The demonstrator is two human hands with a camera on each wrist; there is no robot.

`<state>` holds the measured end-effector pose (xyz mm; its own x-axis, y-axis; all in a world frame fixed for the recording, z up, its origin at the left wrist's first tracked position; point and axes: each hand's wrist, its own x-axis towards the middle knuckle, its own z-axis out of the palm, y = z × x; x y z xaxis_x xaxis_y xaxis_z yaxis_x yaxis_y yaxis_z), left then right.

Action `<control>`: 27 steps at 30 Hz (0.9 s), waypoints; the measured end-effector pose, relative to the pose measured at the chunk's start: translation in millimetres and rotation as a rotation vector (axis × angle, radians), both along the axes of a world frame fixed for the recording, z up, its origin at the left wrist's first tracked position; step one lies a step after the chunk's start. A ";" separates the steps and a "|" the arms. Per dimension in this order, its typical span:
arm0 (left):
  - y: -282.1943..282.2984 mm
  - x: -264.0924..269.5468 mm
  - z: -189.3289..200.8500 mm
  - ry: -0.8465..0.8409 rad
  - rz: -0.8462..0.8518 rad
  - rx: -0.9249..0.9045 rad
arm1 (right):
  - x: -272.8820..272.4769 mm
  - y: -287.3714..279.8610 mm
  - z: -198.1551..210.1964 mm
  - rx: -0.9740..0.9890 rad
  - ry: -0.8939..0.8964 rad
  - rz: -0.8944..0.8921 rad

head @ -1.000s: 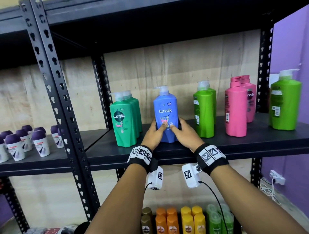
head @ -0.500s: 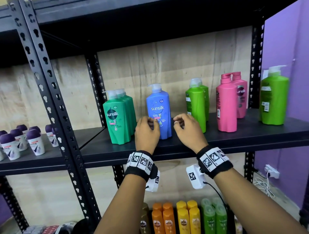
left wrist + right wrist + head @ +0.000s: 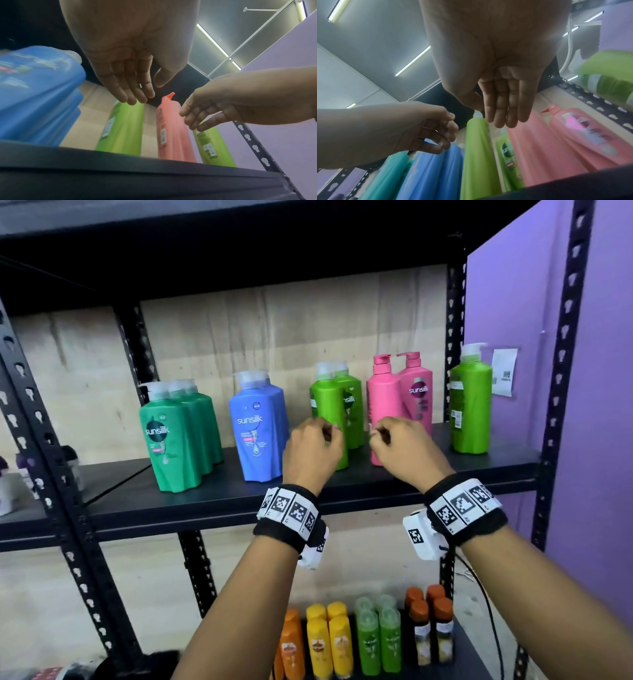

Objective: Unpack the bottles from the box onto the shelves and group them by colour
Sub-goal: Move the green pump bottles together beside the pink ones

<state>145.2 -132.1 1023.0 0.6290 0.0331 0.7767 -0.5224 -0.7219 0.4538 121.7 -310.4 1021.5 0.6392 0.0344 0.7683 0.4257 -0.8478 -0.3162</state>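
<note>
Tall pump bottles stand in colour groups on the black shelf point(image 3: 205, 501): dark green bottles point(image 3: 178, 436) at the left, then blue bottles point(image 3: 258, 429), light green bottles point(image 3: 334, 412) and pink bottles point(image 3: 400, 392). One more light green bottle point(image 3: 471, 409) stands alone at the right end. My left hand point(image 3: 325, 436) hovers in front of the light green pair and holds nothing. My right hand point(image 3: 380, 436) hovers in front of the pink pair, also empty. In the wrist views the left hand point(image 3: 137, 86) and the right hand point(image 3: 501, 108) show relaxed fingers clear of every bottle. No box is in view.
A lower shelf carries small orange point(image 3: 291, 645), yellow point(image 3: 329, 642), green point(image 3: 376, 638) and brown-capped bottles point(image 3: 431, 628). Perforated black uprights point(image 3: 561, 371) frame the bay. Blurred small bottles point(image 3: 24, 474) sit on the left shelf. A purple wall point(image 3: 599, 440) closes the right side.
Both hands let go of the blue bottle, drew back and shifted right in front of the light green and pink bottles. The head view swung right.
</note>
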 end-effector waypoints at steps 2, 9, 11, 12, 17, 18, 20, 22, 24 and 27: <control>-18.4 -2.7 2.2 -0.009 -0.014 0.004 | -3.6 -21.8 1.6 -0.019 0.016 -0.015; -70.2 -4.6 10.5 0.004 -0.053 0.046 | -14.2 -82.8 2.4 -0.001 0.013 -0.078; -80.1 -4.0 11.4 0.005 -0.051 0.070 | -14.0 -95.5 0.8 -0.001 0.013 -0.087; -83.8 -3.4 11.8 0.004 -0.053 0.086 | -13.2 -101.4 0.1 -0.005 0.017 -0.089; -93.1 4.7 15.6 -0.027 -0.060 0.046 | -2.3 -136.8 9.7 -0.032 -0.025 -0.150; -94.2 7.0 17.7 -0.031 -0.058 0.031 | 0.8 -143.9 13.9 -0.023 -0.033 -0.170; -96.9 12.2 23.2 -0.025 -0.060 0.023 | 8.2 -156.2 22.5 0.020 -0.037 -0.214; -99.5 18.8 30.0 0.009 -0.071 0.015 | 16.2 -165.0 31.7 0.082 -0.024 -0.240; -102.0 27.8 37.3 0.078 -0.088 -0.008 | 24.7 -171.5 40.6 0.154 0.016 -0.242; -106.6 47.1 47.3 0.175 -0.102 -0.031 | 42.1 -179.1 51.5 0.265 0.089 -0.207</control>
